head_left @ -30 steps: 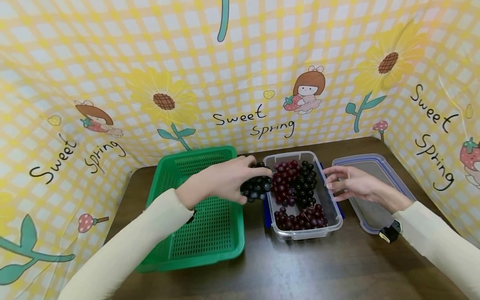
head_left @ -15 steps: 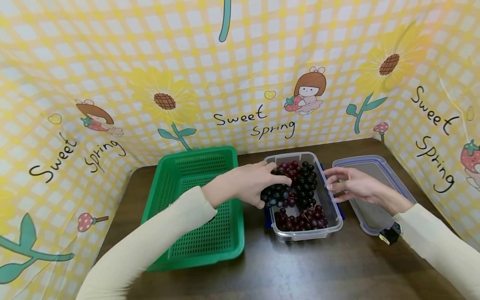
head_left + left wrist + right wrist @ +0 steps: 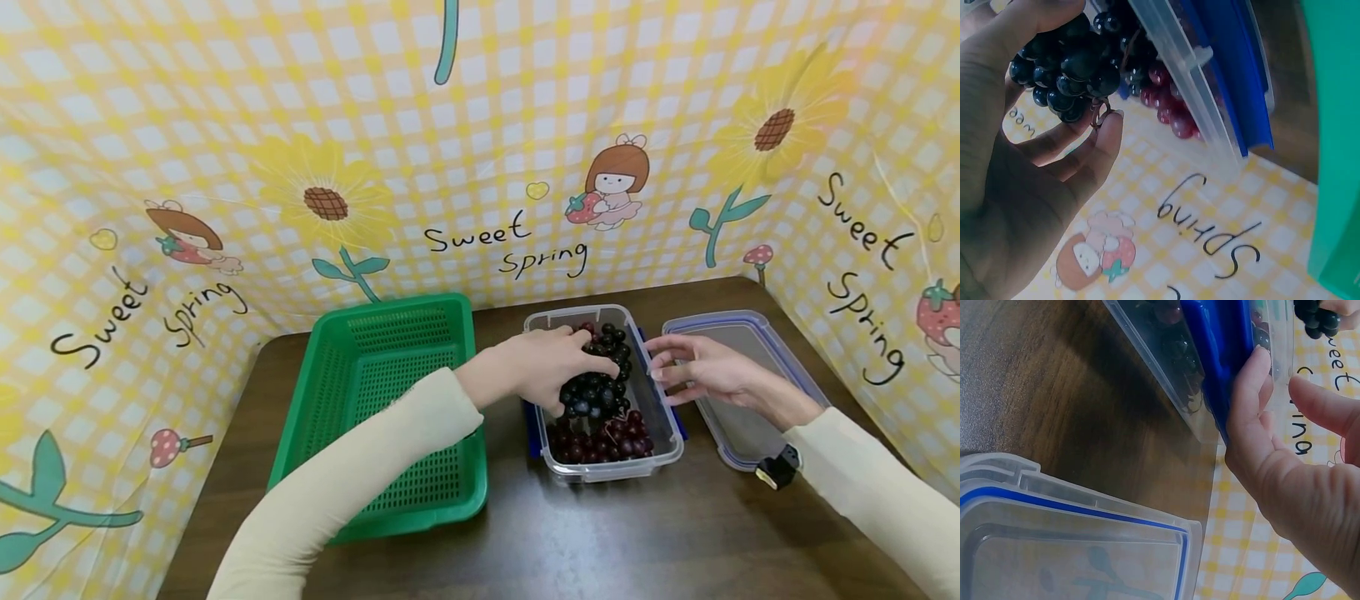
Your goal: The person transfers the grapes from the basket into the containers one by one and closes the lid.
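Observation:
My left hand (image 3: 551, 367) is above the clear plastic container (image 3: 663, 446), gripping a bunch of black grapes (image 3: 592, 396). In the left wrist view, the bunch (image 3: 1063, 69) hangs between thumb and fingers with its stem showing. Inside the container lie another black bunch (image 3: 612, 340) and red grapes (image 3: 600, 442), partly hidden by the left hand. My right hand (image 3: 705, 371) stays at the container's right side, its fingers loosely bent. In the right wrist view, those fingers (image 3: 1250, 394) lie against the blue side latch (image 3: 1219, 356), and the thumb stands apart from them.
A green perforated basket (image 3: 480, 492) stands on the brown table (image 3: 570, 542), left of the container. The container's clear lid (image 3: 765, 333) lies on the right, partly under the right forearm. Behind the table hangs a yellow checked cloth (image 3: 420, 167).
My left hand has carried the black grapes rightward from beside the green basket to over the middle of the container. The right hand has stayed at the container's side.

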The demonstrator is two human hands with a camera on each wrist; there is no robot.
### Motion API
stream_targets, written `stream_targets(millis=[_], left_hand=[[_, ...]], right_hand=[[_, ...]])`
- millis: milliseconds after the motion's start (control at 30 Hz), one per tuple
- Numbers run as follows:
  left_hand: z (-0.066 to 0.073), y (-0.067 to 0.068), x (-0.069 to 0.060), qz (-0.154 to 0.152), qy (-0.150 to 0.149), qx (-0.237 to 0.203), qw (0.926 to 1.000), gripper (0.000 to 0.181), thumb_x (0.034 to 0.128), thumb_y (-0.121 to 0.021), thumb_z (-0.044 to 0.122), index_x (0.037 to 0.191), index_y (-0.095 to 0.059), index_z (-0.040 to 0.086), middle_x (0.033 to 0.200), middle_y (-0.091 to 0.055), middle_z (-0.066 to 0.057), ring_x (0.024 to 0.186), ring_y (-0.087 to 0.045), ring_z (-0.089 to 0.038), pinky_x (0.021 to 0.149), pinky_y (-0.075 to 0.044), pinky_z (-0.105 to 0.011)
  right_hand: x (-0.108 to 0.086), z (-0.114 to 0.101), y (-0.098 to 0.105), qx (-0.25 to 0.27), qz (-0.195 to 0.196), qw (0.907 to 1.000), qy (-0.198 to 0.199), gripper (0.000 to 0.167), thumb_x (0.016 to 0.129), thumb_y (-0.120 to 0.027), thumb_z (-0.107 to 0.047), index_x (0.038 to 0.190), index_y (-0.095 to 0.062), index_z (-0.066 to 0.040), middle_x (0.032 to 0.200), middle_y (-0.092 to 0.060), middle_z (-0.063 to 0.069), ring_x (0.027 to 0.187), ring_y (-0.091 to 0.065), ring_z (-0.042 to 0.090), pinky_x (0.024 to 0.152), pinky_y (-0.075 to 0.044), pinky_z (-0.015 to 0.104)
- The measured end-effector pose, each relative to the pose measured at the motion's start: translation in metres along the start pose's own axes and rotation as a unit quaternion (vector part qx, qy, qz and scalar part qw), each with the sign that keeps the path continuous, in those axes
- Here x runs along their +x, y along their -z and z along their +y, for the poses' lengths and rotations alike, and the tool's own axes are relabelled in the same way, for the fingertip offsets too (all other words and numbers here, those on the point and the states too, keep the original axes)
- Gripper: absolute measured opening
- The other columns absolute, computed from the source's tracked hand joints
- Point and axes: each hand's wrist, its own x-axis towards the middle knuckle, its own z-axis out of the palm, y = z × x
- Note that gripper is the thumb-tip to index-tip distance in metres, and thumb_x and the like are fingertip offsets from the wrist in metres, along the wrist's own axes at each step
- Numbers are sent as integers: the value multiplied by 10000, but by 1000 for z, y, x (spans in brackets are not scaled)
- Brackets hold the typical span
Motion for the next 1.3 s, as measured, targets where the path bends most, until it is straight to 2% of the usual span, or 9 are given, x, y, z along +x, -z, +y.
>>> stream_targets(millis=[100,267,567,700,867,1133,1300], left_hand=[[3,-5,5,-92,-80,159,9998,879,851,-883,406,1584,-399,453,1574,-479,-101,1353,-550,-280,961,-592,-432],[5,-10,8,-175,-137,441,9988,850,853,-880,407,1570,-427,456,1501,-522,-64,1265,-570,-245,943,-590,-401],[7,-20,14,-363,-119,777,9962,802,880,-859,390,1553,-434,492,1531,-523,-61,1273,-584,-247,968,-584,-380],[8,-25,17,-397,-130,676,9968,731,894,-851,326,1503,-482,491,1478,-553,-51,1210,-601,-216,922,-589,-360],[7,-27,18,-590,-25,379,9975,665,918,-825,243,1447,-511,495,1404,-575,-25,1131,-575,-185,817,-572,-331],[5,-26,17,-767,80,83,9970,647,924,-821,212,1428,-538,504,1421,-583,-20,1221,-554,-210,894,-564,-362],[5,-27,15,-834,68,-130,9964,669,941,-793,181,1456,-528,516,1436,-596,-4,1269,-545,-213,894,-555,-367]], right_hand=[[0,0,-1,16,-27,10000,-5,700,1024,-657,-104,1602,-284,26,1180,-567,87,998,-667,150,889,-636,430],[0,-1,0,3,-17,10000,-4,696,1025,-657,-110,1601,-289,23,1187,-566,93,1004,-663,157,887,-636,427],[0,-2,1,32,-14,10000,-30,700,1025,-657,-106,1606,-287,17,1194,-565,92,999,-664,153,885,-637,419],[0,-1,1,32,-27,10000,-43,696,1030,-652,-112,1606,-284,18,1195,-564,90,996,-663,152,884,-637,416],[-1,-1,0,16,-3,10000,-36,692,1029,-648,-105,1603,-284,25,1194,-562,94,985,-661,144,879,-638,413],[0,-2,0,-18,0,10000,-2,683,1031,-646,-108,1599,-291,25,1195,-563,98,986,-663,141,877,-638,413],[-1,-1,-1,1,25,10000,-19,685,1031,-650,-111,1599,-291,24,1193,-569,95,980,-662,139,873,-638,410]])
